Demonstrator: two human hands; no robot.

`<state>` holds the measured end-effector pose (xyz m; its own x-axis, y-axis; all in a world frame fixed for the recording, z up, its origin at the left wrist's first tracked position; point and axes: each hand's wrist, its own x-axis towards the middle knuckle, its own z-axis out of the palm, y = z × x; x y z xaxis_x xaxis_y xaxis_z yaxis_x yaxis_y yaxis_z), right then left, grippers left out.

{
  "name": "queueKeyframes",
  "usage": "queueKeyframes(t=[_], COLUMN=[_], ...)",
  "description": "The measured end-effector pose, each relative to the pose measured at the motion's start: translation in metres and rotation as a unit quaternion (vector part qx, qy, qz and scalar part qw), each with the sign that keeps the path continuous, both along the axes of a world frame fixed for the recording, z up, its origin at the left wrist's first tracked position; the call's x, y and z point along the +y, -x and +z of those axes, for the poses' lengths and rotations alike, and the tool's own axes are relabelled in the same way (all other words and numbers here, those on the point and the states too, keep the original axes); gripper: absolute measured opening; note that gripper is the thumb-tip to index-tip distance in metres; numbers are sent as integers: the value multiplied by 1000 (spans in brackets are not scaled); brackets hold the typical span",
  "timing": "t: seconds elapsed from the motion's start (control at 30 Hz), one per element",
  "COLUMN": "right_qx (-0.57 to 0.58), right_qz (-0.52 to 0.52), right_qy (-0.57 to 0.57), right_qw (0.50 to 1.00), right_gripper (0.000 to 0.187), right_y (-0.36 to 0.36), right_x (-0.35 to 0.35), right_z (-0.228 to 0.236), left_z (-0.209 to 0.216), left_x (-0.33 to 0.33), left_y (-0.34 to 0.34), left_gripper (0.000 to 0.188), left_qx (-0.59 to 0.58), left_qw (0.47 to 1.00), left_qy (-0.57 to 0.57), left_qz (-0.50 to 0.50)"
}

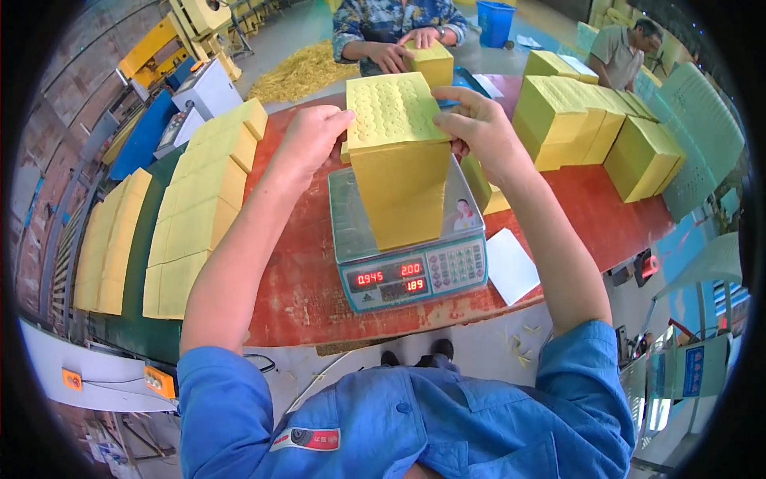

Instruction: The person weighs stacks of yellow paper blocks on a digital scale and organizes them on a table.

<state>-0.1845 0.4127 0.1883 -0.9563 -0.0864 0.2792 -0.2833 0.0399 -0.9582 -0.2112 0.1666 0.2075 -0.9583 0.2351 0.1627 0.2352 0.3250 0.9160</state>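
Note:
A tall stack of yellow punched paper [401, 188] stands on the metal pan of a digital weighing scale [415, 275], whose red digits are lit. Rows of curved cut marks cover its top sheet. My left hand [317, 134] is closed at the upper left edge, thumb and fingers pressed against the paper. At the upper right corner, my right hand [479, 132] grips the edge between thumb and bent forefinger. Its other fingers are partly hidden behind the stack. More yellow paper shows beside and behind the scale.
The scale rests on a worn red table [291, 295]. A white sheet [512, 266] lies right of it. Yellow paper blocks [195, 215] line the left; more blocks [570, 120] stand at the right. Across the table, a person's hands [403, 52] touch another block; another person is farther right.

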Motion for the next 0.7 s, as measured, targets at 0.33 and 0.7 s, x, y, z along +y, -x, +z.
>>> queueKeyframes(t=[0.33, 0.7], right_qx=[-6, 34], right_qz=[-66, -448], right_qy=[94, -61], right_qw=[993, 891], right_gripper=[30, 25], right_y=[-27, -122], right_x=[-16, 153], right_z=[-21, -246], left_z=[-48, -288], left_x=[-21, -211], left_y=[-15, -190], left_gripper=[30, 31], left_qx=[124, 182], left_qw=[990, 883], left_qy=[10, 386], left_qz=[72, 197])
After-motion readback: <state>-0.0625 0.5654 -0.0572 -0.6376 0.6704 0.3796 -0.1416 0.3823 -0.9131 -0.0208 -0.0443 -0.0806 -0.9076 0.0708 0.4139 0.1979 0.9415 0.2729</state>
